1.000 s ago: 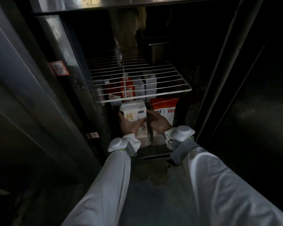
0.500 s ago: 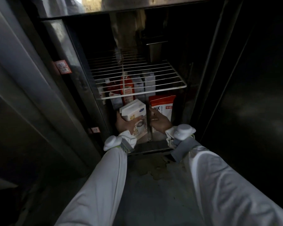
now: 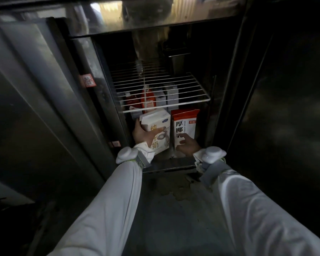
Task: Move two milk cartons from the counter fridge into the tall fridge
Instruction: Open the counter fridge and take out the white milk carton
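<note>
My left hand (image 3: pixel 143 134) grips the white milk carton (image 3: pixel 156 133), tilted, low in the fridge under the wire shelf (image 3: pixel 161 93). Right hand (image 3: pixel 187 145), fingers loose, touches the orange carton (image 3: pixel 185 127) w/o gripping; could tip it.

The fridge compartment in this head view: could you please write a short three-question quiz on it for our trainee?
1. True or false: the left hand grips the white milk carton, which is tilted.
2. Which carton does the right hand touch? A) the white one B) the orange-topped carton C) one on top of the wire shelf
3. Fill in: the two front cartons sit ____ the wire shelf.

Key: 1 true; 2 B; 3 below.
</note>
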Demonstrator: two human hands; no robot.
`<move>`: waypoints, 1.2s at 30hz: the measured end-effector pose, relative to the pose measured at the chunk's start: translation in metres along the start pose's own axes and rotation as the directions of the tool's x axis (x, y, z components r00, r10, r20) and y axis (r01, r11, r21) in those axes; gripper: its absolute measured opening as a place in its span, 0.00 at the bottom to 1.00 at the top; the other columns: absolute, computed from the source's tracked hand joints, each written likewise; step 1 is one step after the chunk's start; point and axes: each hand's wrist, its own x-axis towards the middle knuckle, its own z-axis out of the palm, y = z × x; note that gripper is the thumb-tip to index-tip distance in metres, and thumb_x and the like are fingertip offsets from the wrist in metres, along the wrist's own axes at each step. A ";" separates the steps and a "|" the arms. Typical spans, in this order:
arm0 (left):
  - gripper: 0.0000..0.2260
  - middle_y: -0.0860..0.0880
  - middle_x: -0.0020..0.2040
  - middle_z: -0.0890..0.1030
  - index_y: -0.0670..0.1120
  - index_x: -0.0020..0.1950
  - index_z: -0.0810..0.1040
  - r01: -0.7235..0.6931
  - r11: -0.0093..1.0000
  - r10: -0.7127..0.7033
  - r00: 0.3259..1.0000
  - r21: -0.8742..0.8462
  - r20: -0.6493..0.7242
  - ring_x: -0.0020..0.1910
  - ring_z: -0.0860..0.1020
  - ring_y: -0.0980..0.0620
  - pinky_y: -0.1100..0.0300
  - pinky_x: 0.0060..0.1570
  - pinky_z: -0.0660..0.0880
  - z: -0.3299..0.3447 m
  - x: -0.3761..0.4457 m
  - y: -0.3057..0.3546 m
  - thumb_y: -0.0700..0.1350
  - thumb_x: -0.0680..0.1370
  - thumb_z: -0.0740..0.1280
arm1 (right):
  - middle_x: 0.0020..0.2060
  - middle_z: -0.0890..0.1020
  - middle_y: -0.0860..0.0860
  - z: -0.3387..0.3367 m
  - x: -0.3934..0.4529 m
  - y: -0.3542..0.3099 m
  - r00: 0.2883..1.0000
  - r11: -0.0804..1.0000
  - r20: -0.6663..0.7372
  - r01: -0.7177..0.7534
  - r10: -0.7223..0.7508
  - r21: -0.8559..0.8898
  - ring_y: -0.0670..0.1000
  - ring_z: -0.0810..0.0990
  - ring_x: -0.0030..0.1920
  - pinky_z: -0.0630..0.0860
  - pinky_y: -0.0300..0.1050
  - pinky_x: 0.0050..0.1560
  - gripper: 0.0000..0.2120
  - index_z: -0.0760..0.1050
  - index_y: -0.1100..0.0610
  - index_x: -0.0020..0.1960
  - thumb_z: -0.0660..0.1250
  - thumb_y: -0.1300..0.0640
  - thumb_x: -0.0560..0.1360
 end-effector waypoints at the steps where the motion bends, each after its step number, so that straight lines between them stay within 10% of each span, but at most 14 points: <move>1: 0.35 0.45 0.58 0.83 0.43 0.67 0.74 -0.005 1.000 0.005 1.000 0.008 0.020 0.54 0.81 0.50 0.56 0.52 0.79 -0.002 -0.002 0.004 0.38 0.63 0.83 | 0.69 0.70 0.62 0.000 -0.003 -0.001 1.000 1.000 0.006 -0.014 0.014 0.024 0.60 0.72 0.66 0.73 0.43 0.56 0.30 0.60 0.58 0.75 0.67 0.64 0.76; 4: 0.34 0.48 0.55 0.83 0.44 0.65 0.75 -0.013 1.000 0.011 0.996 0.020 0.087 0.53 0.82 0.51 0.55 0.54 0.80 -0.009 -0.010 0.012 0.38 0.62 0.84 | 0.71 0.67 0.63 0.000 -0.019 -0.003 0.998 0.997 0.048 -0.048 0.045 0.065 0.62 0.68 0.70 0.65 0.49 0.69 0.32 0.57 0.60 0.76 0.67 0.65 0.76; 18: 0.31 0.49 0.55 0.85 0.47 0.62 0.78 -0.053 0.994 0.020 0.943 0.090 0.331 0.55 0.84 0.51 0.49 0.58 0.81 -0.068 -0.060 0.098 0.40 0.61 0.84 | 0.71 0.69 0.54 -0.020 -0.095 -0.035 0.994 0.995 0.109 0.027 -0.017 -0.091 0.55 0.69 0.70 0.69 0.44 0.66 0.51 0.52 0.56 0.77 0.80 0.54 0.65; 24: 0.36 0.49 0.54 0.86 0.47 0.62 0.79 -0.071 0.988 0.016 0.930 0.138 0.368 0.53 0.85 0.51 0.45 0.57 0.81 -0.090 -0.092 0.158 0.49 0.57 0.86 | 0.66 0.75 0.49 -0.039 -0.143 -0.062 0.961 0.992 0.260 0.072 -0.098 0.108 0.49 0.74 0.62 0.75 0.41 0.56 0.48 0.53 0.50 0.76 0.79 0.60 0.66; 31: 0.39 0.50 0.55 0.86 0.47 0.62 0.78 -0.167 0.973 0.089 0.904 0.156 0.417 0.54 0.85 0.52 0.49 0.56 0.82 -0.102 -0.149 0.233 0.52 0.54 0.85 | 0.56 0.83 0.48 -0.071 -0.197 -0.099 0.904 0.972 0.384 0.114 -0.186 0.203 0.46 0.81 0.56 0.77 0.46 0.62 0.30 0.72 0.51 0.64 0.79 0.58 0.66; 36: 0.29 0.48 0.53 0.86 0.44 0.61 0.78 -0.216 0.971 0.160 0.907 0.103 0.389 0.51 0.85 0.52 0.52 0.53 0.83 -0.107 -0.179 0.280 0.40 0.63 0.84 | 0.56 0.84 0.50 -0.095 -0.225 -0.117 0.907 0.955 0.356 0.135 -0.226 0.263 0.52 0.82 0.59 0.75 0.58 0.64 0.38 0.76 0.49 0.63 0.84 0.50 0.55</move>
